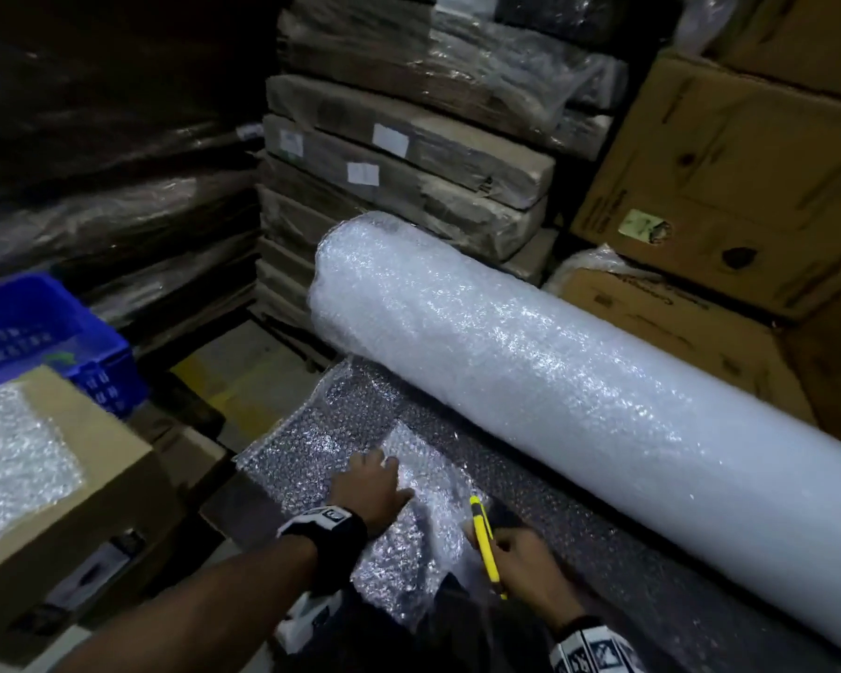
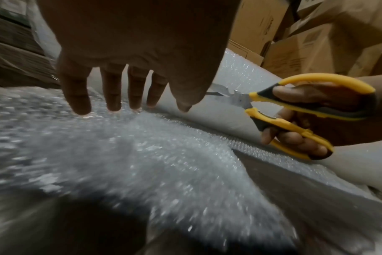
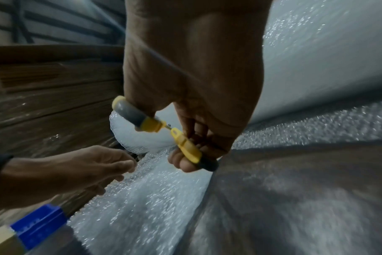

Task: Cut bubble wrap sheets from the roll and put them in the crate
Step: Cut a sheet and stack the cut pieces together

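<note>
Cutting step in hand; sheet not yet free of the roll, as far as the head view shows.

Right hand (image 1: 525,558): fingers and thumb closed through the loops of the yellow-handled scissors (image 2: 294,110), blades apart and pointing away from the person toward the bubble wrap roll (image 1: 554,381). The roll lies just beyond both hands, running away to the right.

Left hand (image 1: 372,488): flat, fingers straight and spread, pressing down the unrolled bubble wrap (image 1: 312,454) just left of the scissors. It holds nothing; it only pins the material.

A slit runs in the wrap from the near edge up to about the blades. The strip left of the slit, under the left hand, looks partly loosened and rumpled; the wrist views are blurred, so whether the cut has reached the far edge I cannot tell.

Blue crate (image 1: 45,327): well to the left of the left hand, beyond a cardboard box (image 1: 93,478). A cut piece of bubble wrap (image 1: 11,459) lies on that box. The crate's inside is hardly visible from here, so I cannot say what it holds.

Judgement: early to middle of the job. Left to do: finish this cut, carry the sheet left to the crate, repeat.
</note>
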Demonstrator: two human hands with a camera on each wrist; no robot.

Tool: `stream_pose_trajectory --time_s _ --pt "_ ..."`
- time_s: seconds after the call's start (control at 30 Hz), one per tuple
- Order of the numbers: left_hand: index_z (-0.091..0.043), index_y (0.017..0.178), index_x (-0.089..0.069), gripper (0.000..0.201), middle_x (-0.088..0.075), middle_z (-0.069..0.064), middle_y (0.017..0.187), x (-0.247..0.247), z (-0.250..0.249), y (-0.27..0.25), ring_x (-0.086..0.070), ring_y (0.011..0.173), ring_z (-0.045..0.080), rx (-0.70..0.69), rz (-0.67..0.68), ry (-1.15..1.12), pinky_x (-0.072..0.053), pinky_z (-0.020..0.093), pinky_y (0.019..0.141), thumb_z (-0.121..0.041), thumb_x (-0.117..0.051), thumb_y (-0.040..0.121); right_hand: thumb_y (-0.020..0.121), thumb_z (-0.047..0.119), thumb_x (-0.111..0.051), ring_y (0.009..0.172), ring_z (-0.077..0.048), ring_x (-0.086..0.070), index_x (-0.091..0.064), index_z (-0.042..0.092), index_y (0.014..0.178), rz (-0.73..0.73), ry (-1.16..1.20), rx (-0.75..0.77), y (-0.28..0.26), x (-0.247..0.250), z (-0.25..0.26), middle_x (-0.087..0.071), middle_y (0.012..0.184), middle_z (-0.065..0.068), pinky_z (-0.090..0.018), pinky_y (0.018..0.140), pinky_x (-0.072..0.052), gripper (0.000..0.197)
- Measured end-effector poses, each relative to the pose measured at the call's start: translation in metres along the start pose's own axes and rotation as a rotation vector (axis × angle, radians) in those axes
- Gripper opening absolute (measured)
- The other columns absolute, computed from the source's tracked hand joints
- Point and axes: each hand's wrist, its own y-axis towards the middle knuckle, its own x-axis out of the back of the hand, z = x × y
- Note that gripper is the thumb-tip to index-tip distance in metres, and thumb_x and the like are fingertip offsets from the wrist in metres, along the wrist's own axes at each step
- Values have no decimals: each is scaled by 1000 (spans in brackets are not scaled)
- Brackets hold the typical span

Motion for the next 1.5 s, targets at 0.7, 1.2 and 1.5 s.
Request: stream_pose_trajectory --time_s 0.7,1.2,1.5 --pt "-19 139 -43 46 -44 5 142 29 195 -84 -40 132 28 -271 7 325 -41 46 100 -38 -52 97 64 68 -79 45 -17 -52 -69 -1 62 -341 555 -139 -134 -191 111 -62 54 -19 -25 47 -38 70" --pt "-17 125 -55 32 -49 9 130 29 214 11 -41 123 33 -936 -14 500 -37 49 97 -28 -49 96 81 56 -63 59 -25 -53 -66 0 88 -407 1111 -503 -108 -296 208 -58 77 -18 -32 54 -46 56" --pt "-15 129 -51 31 -48 11 133 27 212 22 -42 124 33 -1026 -17 547 -35 51 99 -19 -43 100 77 61 -64 57 -24 -55 -69 -2 86 -433 1061 -573 -87 -318 225 -60 72 -16 -29 52 -48 63"
